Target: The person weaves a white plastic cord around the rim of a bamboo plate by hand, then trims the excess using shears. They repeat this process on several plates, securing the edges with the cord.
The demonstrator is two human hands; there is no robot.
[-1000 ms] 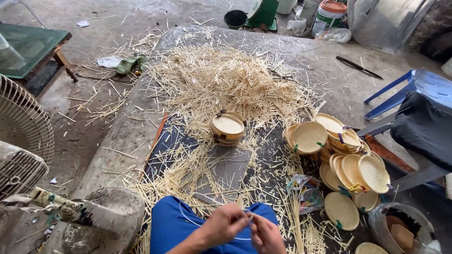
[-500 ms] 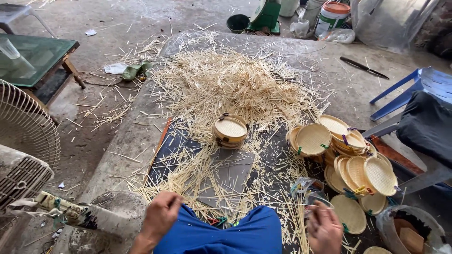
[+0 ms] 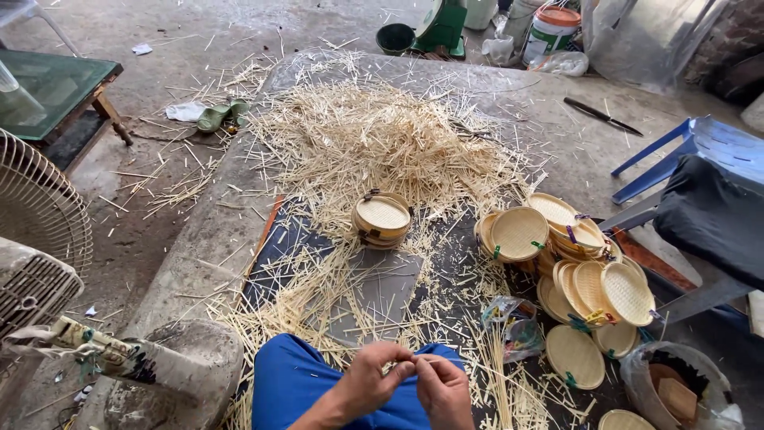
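One broad concrete slab (image 3: 199, 263) fills most of the view, its far half covered by a large heap of pale bamboo slivers (image 3: 374, 139). A dark mat (image 3: 446, 271) lies on the near half, strewn with shorter slivers. To the right sits a blue chair (image 3: 716, 159) draped with dark cloth; to the left, a white fan (image 3: 36, 231) and the corner of a green table (image 3: 48, 87). A pile of round woven trays (image 3: 585, 271) spreads along the mat's right edge, some tied in bundles. A smaller stack of trays (image 3: 382, 219) stands alone near the mat's centre, well apart from the hands. A bucket (image 3: 672, 390) sits at lower right, a paint pail (image 3: 551, 32) at the far edge, and a long knife (image 3: 602, 116) lies on the floor beyond the slab. At the bottom, above a blue-trousered knee (image 3: 302, 382), the left hand (image 3: 370, 381) and right hand (image 3: 446, 386) meet, fingertips pinched together on a thin sliver (image 3: 395, 367), barely visible between them.
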